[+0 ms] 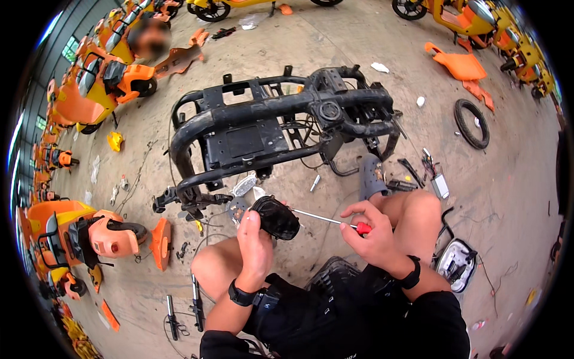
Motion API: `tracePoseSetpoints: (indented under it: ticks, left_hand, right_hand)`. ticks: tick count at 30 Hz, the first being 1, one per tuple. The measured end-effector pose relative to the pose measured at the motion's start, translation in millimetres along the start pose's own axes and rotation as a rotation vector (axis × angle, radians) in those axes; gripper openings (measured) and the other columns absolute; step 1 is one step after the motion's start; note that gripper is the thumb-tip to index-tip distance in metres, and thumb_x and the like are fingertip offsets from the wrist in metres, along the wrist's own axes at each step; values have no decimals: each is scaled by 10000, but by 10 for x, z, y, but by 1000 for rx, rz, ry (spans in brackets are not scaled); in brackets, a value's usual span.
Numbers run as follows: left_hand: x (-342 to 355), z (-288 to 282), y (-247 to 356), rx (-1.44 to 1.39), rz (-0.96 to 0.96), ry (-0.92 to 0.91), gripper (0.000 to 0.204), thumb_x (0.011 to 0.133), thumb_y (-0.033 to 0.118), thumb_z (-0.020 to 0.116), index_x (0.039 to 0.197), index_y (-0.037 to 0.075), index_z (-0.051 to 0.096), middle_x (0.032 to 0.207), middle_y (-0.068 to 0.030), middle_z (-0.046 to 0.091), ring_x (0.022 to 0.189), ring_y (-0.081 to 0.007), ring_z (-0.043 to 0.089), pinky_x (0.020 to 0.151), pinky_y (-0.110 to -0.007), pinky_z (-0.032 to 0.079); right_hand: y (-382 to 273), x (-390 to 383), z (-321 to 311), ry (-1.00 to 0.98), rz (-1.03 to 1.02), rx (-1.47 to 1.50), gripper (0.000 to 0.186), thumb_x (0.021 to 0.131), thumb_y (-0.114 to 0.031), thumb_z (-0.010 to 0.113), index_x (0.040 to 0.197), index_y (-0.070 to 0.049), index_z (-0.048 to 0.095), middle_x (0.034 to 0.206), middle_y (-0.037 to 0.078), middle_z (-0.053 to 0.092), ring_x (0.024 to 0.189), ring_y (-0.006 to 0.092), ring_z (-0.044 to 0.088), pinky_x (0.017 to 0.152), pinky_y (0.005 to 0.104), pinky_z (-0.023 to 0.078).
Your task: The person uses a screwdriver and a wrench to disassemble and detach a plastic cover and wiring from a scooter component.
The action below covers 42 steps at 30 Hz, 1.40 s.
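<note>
Sitting low on the concrete floor just in front of a stripped black scooter frame, knees bent up towards it

Gripping a small black housing part in the left hand, fingers clamped round its near side, holding it above the left knee and just below the frame's lower rail

Pinching the red handle of a screwdriver in the right hand, fingers curled tight on it, the thin steel shaft running leftward with its tip touching the black housing part

Wearing a black band on each wrist

Lying beside the frame on the right: a grey cylindrical piece, scattered hand tools and, farther out, a loose black tyre

Resting near the right knee, below the frame: a silver-rimmed lamp unit

Lying left of the frame: an orange body panel and a small yellow part

Standing well beyond the frame on the left and along the far edge: rows of orange and yellow scooters, with more orange panels dropped on the floor to the upper right
</note>
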<state>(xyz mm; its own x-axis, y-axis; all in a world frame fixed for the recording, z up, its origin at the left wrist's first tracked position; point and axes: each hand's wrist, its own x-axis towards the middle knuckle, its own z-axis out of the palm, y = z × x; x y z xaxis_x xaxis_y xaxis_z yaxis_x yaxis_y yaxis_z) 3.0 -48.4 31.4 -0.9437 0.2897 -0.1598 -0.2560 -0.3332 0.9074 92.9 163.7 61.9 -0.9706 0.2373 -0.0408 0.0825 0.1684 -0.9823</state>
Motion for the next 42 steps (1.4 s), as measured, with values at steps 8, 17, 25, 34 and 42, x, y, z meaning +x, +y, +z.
tracePoseSetpoints:
  ticks: [8,17,25,34,42]
  left_hand:
    - [-66,98,-38,210,324,-93,712,924,579,478,1282,-35,431,1314,-233,506,1164,-373,556,772,-401,584]
    - [-149,129,-25,250,470,-143,771,861,576,562,1321,-29,434,1335,-257,478,1240,-428,474,980,-543,456]
    - [-136,153,12,323,664,-156,694,879,508,587,1300,-33,478,1278,-292,514,1191,-455,516,974,-542,450]
    - [-117,141,29,360,771,-141,647,902,461,608,1284,-51,503,1229,-330,539,1159,-460,549,979,-524,443]
    - [-128,134,9,395,811,-150,654,897,459,609,1275,-64,508,1231,-327,540,1157,-463,549,981,-522,443]
  right_hand:
    - [96,-8,-167,-78,21,695,493,727,35,387,1215,-42,371,783,53,474,592,69,356,509,217,321]
    - [123,-41,-100,56,-203,607,219,952,-77,454,1155,-56,374,792,135,586,561,82,419,524,210,365]
    - [240,-44,-73,30,-190,637,209,971,-186,404,1099,-28,451,816,74,491,641,98,431,582,242,382]
    - [97,34,-37,186,-113,662,218,943,-107,455,1139,-16,476,859,63,492,688,101,458,609,242,407]
    - [169,37,-110,215,59,608,293,980,-116,463,1204,26,587,813,12,488,673,75,443,595,216,381]
